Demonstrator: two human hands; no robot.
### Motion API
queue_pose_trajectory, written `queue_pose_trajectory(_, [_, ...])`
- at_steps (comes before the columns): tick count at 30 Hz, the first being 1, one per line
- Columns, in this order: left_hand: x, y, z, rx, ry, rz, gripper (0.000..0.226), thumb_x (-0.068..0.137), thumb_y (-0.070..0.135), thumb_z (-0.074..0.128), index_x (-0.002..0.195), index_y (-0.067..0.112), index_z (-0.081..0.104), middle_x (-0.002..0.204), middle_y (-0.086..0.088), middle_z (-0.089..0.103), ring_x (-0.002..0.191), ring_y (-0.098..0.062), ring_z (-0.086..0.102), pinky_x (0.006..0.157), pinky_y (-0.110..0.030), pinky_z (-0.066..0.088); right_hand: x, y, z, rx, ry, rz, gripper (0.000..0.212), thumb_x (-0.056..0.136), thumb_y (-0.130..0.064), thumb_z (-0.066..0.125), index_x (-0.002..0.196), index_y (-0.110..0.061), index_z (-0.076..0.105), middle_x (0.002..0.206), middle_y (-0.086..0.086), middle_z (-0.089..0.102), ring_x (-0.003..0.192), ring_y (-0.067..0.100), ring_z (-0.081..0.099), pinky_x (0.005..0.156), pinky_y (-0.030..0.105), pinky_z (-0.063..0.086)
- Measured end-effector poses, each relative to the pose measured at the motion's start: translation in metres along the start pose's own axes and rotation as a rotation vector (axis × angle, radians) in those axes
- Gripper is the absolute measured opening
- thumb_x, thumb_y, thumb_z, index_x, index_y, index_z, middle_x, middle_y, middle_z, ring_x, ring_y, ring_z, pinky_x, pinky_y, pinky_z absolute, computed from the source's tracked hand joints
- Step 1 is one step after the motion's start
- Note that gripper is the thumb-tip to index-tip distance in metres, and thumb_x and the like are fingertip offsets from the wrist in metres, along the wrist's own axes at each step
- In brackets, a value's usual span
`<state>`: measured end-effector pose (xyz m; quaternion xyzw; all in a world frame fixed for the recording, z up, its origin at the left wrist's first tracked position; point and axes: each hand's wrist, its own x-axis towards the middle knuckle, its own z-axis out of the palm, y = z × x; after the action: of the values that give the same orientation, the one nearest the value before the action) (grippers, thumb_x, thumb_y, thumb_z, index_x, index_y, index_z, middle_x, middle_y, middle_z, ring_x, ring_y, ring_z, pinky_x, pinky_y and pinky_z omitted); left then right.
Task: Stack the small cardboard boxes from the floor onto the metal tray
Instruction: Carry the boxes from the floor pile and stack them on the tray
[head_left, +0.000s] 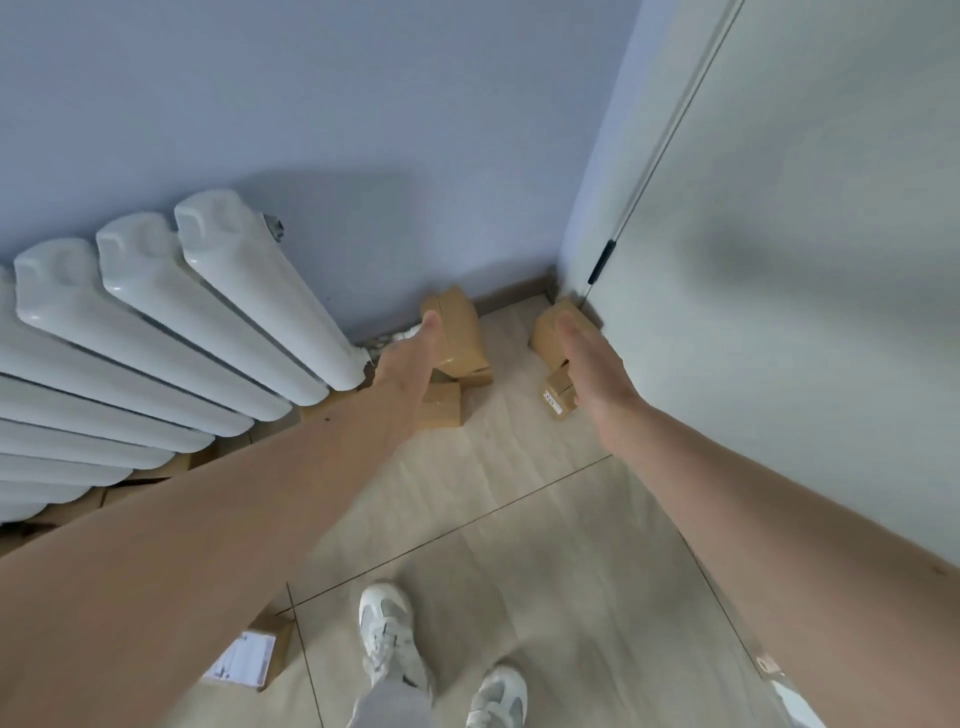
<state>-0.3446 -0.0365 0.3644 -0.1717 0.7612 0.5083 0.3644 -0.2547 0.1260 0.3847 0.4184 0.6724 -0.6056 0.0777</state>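
Cardboard boxes lie on the floor (519, 519) in the corner at twelve o'clock from the person's shoes (387, 644); the metal tray is not in view. Left hand (410, 353): fingers extended and together, tips over the tall box (460, 332) by the skirting, no curl and no grip visible. Right hand (587, 364): fingers likewise straight, reaching over the corner box (563, 322) at the door (805, 260), with a small labelled box (558, 397) just below the palm. Contact cannot be confirmed for either hand. Two more small boxes (441, 405) sit beneath the tall one, a radiator (171, 332) stands at ten o'clock, and a labelled parcel (249, 657) lies at eight o'clock.

Risk assessment: the tall box rests on smaller ones, so a one-handed lift may topple it. Taking two boxes at once invites a slip. The near parcel is a trip hazard.
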Motion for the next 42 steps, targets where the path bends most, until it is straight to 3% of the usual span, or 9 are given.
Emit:
queue_pose_trajectory(4, [0.050,0.022,0.004,0.095,0.036,0.035,0.068,0.102,0.060,0.032,0.144,0.009,0.049,0.150,-0.014,0.047,0.138,-0.033,0.044,0.111,-0.048,0.038,0.044,-0.018,0.015,-0.017,0.033,0.022,0.046,0.105,-0.053,0.036,0.137,-0.023,0.051,0.107,-0.006,0.054,0.095,0.013,0.052,0.097,0.035,0.042])
queue_pose_trajectory(8, [0.101,0.037,0.015,0.073,0.034,0.033,0.065,0.103,0.059,0.033,0.150,0.015,0.040,0.152,-0.005,0.041,0.134,-0.026,0.042,0.115,-0.049,0.033,0.097,-0.029,0.033,-0.061,0.029,0.047,0.059,0.107,-0.049,0.033,0.141,-0.004,0.048,0.145,0.013,0.048,0.130,0.029,0.049,0.107,0.042,0.037])
queue_pose_trajectory(12, [0.159,0.030,0.022,0.082,0.059,0.043,0.067,0.101,0.062,0.033,0.153,0.019,0.037,0.146,-0.003,0.041,0.141,-0.025,0.034,0.114,-0.048,0.027,0.153,-0.015,0.057,-0.051,0.026,0.059,0.065,0.108,-0.047,0.031,0.145,0.007,0.038,0.152,0.021,0.041,0.136,0.032,0.045,0.111,0.043,0.034])
queue_pose_trajectory(18, [0.248,-0.002,0.058,0.177,0.138,-0.004,0.081,0.081,0.079,0.028,0.153,0.041,0.028,0.162,-0.004,0.026,0.148,-0.032,0.023,0.117,-0.055,0.025,0.240,0.036,0.077,-0.027,-0.028,0.166,0.066,0.107,-0.054,0.027,0.156,-0.010,0.032,0.158,0.007,0.039,0.145,0.025,0.035,0.112,0.038,0.028])
queue_pose_trajectory(24, [0.318,-0.022,0.091,0.225,0.256,-0.042,0.081,0.088,0.080,0.034,0.155,0.051,-0.002,0.168,-0.009,0.010,0.151,-0.040,0.008,0.116,-0.056,0.021,0.319,0.075,0.099,-0.015,-0.092,0.229,0.070,0.105,-0.059,0.023,0.158,-0.014,0.029,0.163,0.006,0.030,0.150,0.025,0.028,0.120,0.040,0.020])
queue_pose_trajectory(29, [0.345,-0.044,0.102,0.258,0.283,-0.075,0.093,0.083,0.083,0.045,0.154,0.054,-0.008,0.162,-0.013,0.012,0.148,-0.040,0.012,0.117,-0.056,0.021,0.358,0.104,0.131,0.049,-0.177,0.294,0.074,0.103,-0.065,0.019,0.160,-0.019,0.023,0.166,0.004,0.024,0.152,0.023,0.022,0.122,0.039,0.015])
queue_pose_trajectory(34, [0.354,-0.055,0.104,0.268,0.283,-0.094,0.108,0.079,0.077,0.060,0.154,0.051,-0.014,0.156,-0.014,0.014,0.145,-0.036,0.016,0.116,-0.051,0.024,0.373,0.122,0.147,0.109,-0.185,0.330,0.073,0.101,-0.067,0.023,0.158,-0.020,0.030,0.161,0.005,0.036,0.146,0.025,0.037,0.121,0.047,0.024])
queue_pose_trajectory(38, [0.360,-0.061,0.102,0.276,0.287,-0.091,0.112,0.076,0.075,0.065,0.153,0.052,-0.014,0.156,-0.013,0.013,0.145,-0.035,0.016,0.117,-0.052,0.024,0.377,0.126,0.146,0.153,-0.181,0.370,0.076,0.101,-0.069,0.022,0.155,-0.018,0.033,0.152,0.007,0.047,0.136,0.026,0.047,0.110,0.041,0.031])
queue_pose_trajectory(42, [0.362,-0.059,0.096,0.229,0.272,-0.078,0.107,0.077,0.074,0.065,0.153,0.056,-0.009,0.152,-0.010,0.021,0.143,-0.034,0.021,0.117,-0.055,0.028,0.379,0.120,0.143,0.169,-0.180,0.353,0.070,0.103,-0.066,0.022,0.151,-0.019,0.040,0.131,0.005,0.056,0.110,0.021,0.051,0.094,0.035,0.034])
